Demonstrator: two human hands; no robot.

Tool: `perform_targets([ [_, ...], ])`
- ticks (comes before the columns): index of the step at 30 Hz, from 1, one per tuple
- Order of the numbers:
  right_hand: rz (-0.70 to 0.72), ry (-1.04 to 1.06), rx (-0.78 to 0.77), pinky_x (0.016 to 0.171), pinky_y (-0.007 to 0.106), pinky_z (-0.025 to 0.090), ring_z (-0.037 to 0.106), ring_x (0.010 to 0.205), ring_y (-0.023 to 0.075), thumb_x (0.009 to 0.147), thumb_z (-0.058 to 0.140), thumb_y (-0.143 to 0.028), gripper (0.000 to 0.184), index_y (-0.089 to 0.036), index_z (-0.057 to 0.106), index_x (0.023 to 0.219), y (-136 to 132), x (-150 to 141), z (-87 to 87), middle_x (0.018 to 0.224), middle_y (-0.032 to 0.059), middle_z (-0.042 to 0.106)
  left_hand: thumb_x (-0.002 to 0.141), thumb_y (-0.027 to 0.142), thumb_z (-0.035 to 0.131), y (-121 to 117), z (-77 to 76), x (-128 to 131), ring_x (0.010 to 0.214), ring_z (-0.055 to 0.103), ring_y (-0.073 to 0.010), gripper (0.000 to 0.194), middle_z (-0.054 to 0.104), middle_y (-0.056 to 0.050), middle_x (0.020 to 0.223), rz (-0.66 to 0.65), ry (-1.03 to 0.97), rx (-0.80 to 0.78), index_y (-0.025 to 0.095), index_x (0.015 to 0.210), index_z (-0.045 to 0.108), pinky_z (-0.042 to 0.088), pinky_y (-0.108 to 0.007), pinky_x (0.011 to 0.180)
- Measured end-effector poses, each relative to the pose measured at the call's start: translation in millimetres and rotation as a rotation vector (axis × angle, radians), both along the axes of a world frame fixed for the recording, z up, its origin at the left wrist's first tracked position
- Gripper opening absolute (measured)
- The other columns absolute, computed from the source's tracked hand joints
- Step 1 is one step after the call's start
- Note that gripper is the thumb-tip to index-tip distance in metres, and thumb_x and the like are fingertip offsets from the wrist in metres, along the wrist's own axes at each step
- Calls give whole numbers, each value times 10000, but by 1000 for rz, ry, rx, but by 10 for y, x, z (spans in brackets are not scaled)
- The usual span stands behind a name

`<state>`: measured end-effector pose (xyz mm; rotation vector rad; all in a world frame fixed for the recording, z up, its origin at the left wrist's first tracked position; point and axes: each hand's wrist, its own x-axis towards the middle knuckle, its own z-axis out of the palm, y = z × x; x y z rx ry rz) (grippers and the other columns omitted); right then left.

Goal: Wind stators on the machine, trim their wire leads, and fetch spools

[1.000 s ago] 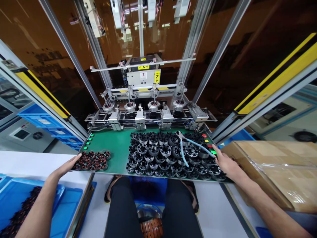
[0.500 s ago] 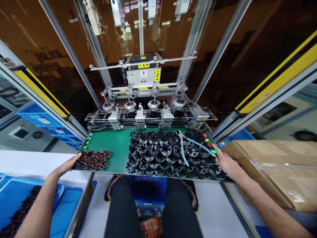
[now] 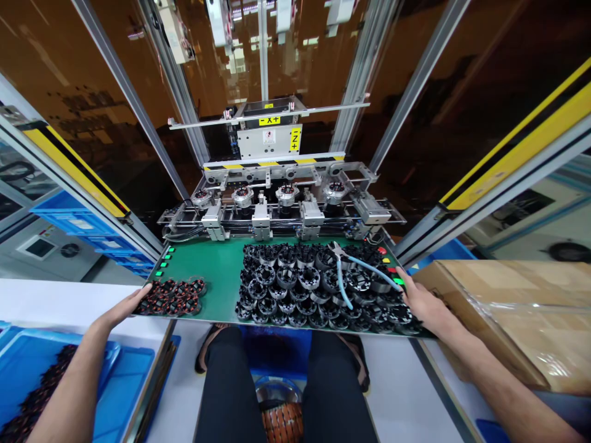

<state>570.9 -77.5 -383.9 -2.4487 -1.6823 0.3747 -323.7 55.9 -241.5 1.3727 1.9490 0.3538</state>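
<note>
the left hand [image 3: 120, 311], open and holding nothing, lay against the copper-wound stators [image 3: 170, 298] at the green board's [image 3: 207, 264] near-left corner; the right hand [image 3: 427, 309], equally open, met the black rings [image 3: 286, 277] near-right, where a nudge could topple the perched blue-handled pliers [image 3: 364, 266].

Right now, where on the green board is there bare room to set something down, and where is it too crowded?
The widest bare patch on the green board lies between the copper-wound black parts and the black slotted rings, running back to the metal fixture row. The rings' side is crowded: they're tightly packed, with blue-handled pliers on top and your right hand at their edge.
</note>
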Motion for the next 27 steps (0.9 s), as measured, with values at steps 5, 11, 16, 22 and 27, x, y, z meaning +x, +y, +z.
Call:
perform_targets([
  [5,7,-10,18,1008,543,661,852,1093,423,1118,253,-344,788,-100,447,1842,8,9,-5,1162,240,818,713,1192,577,-6,23,35,1479,765,-456,1354,790,-221,1596,-19,7,9,170,1574,794,643,-559,1239],
  [11,-16,-3,5,1023,530,661,859,1128,424,1129,282,-381,782,-110,456,1841,20,-8,18,1196,248,826,680,1204,599,-4,29,53,1514,744,-452,1336,805,-211,1574,-29,-7,56,180,1502,844,618,-539,1284],
  [16,-13,15,-6,1045,537,647,844,1151,438,1145,187,-423,823,-48,453,1827,13,-8,33,1242,289,814,688,1210,584,-5,20,32,1473,771,-454,1350,810,-202,1570,-6,5,20,194,1543,824,639,-550,1251],
  [22,-14,7,0,1011,533,656,847,1117,426,1138,211,-406,801,-96,461,1833,15,4,19,1205,255,815,709,1197,592,3,2,23,1415,803,-441,1323,845,-210,1500,-47,-12,67,174,1511,837,645,-527,1239],
  [27,-18,-1,-27,1038,534,642,840,1143,433,1142,177,-402,817,-54,446,1830,19,-14,31,1229,281,808,702,1206,576,11,-6,-3,1438,789,-447,1362,839,-217,1509,-41,9,42,164,1546,817,641,-524,1241],
])
